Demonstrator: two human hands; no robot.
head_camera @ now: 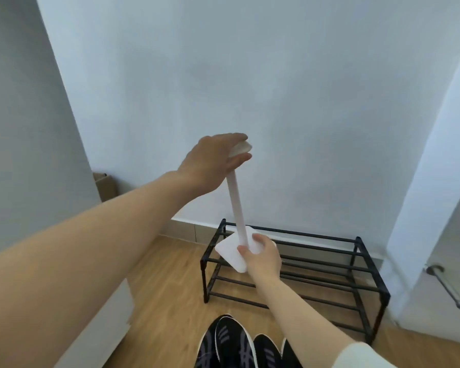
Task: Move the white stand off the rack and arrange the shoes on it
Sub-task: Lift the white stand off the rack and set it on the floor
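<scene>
A white stand point(236, 205), a thin pole on a flat square base, is held tilted above the left end of the black metal rack point(327, 264). My left hand point(215, 160) grips the rounded top of the pole. My right hand point(263, 254) holds the base where the pole meets it. The base hangs just over the rack's top bars; whether it touches them I cannot tell. Black shoes with grey stripes and white soles point(239, 343) lie on the wooden floor in front of the rack, at the bottom edge of the view.
The rack stands on a wooden floor point(165, 288) against a pale wall point(250, 88). A cardboard box point(106, 187) sits in the left corner. A white door with a metal handle point(448, 286) is at the right. A white panel point(112, 322) stands at the lower left.
</scene>
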